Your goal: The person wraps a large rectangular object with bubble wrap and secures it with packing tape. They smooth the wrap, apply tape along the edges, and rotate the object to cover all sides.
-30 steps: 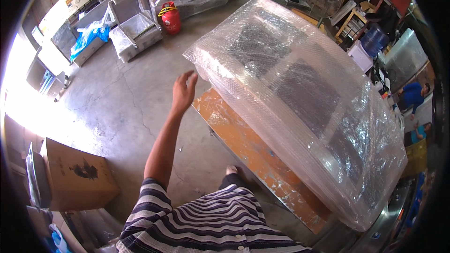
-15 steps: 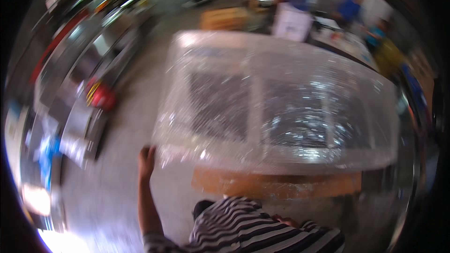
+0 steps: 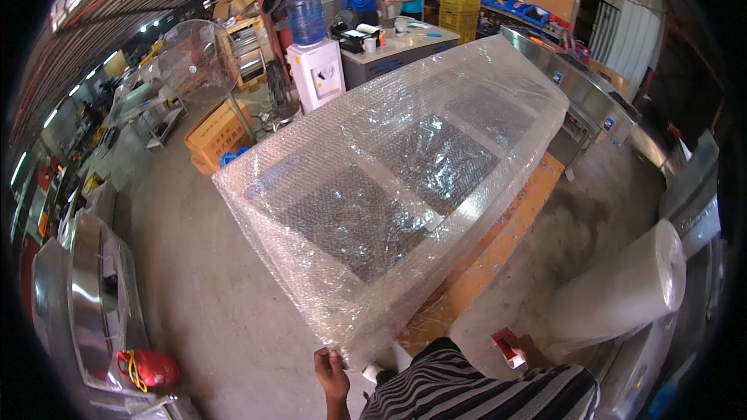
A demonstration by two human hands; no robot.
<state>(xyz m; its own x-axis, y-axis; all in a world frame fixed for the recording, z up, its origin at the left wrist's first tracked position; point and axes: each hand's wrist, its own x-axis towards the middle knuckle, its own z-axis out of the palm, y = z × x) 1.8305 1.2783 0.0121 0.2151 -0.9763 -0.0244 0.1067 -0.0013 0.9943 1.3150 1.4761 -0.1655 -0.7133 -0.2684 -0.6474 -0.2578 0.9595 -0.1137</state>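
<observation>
Clear bubble wrap [image 3: 334,148] covers a long, table-height piece with dark rectangular panels in front of me. My left hand [image 3: 332,373] is closed at its near corner, pinching the edge of the wrap between thumb and fingers. Low on the right, my right hand [image 3: 533,355] grips a small red object with a pale part [image 3: 507,347]; its exact kind is unclear. That hand is apart from the wrap. Under the wrapped piece, an orange-brown board [image 3: 467,268] shows along its right side.
A large roll of bubble wrap [image 3: 622,288] lies at right. Beyond the piece are a water dispenser [image 3: 317,74], a desk [image 3: 405,50] and two people. A caged fan [image 3: 194,66] and cardboard box [image 3: 218,136] stand far left; a red gas cylinder [image 3: 156,369] lies near left.
My view has turned and sharpened, so the wrapped piece now slants away to the right. The left hand stays at the wrap's corner. The right hand's red object now shows clearly.
</observation>
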